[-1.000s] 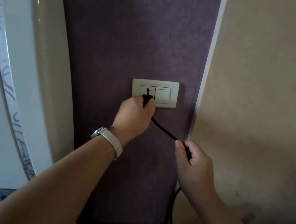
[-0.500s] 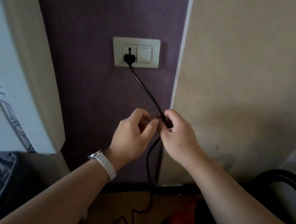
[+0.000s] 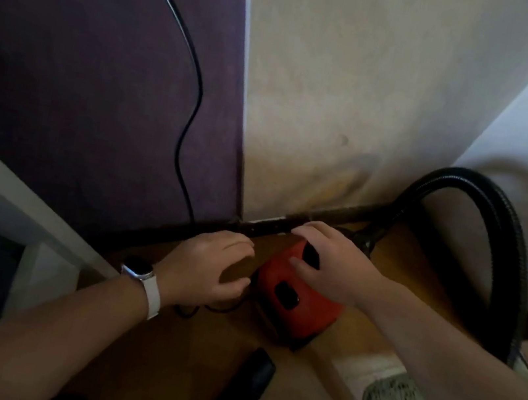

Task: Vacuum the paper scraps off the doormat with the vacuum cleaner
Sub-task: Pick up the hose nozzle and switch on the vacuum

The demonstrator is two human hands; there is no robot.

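The cord hangs down the purple wall at centre-left. The left hand hovers palm down, fingers loosely spread, holding nothing, just left of the red vacuum, which sits on the floor at lower centre. The right hand lies flat on the vacuum's top, fingers spread. The hose arcs at the right.

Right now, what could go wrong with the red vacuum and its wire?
The cord hangs down the wall and loops on the floor by the left hand. Dragging the vacuum away might yank it tight or trip someone. The hose arches tall beside the wall, so it could snag or tip the vacuum if the right hand, resting on top, lifts it.
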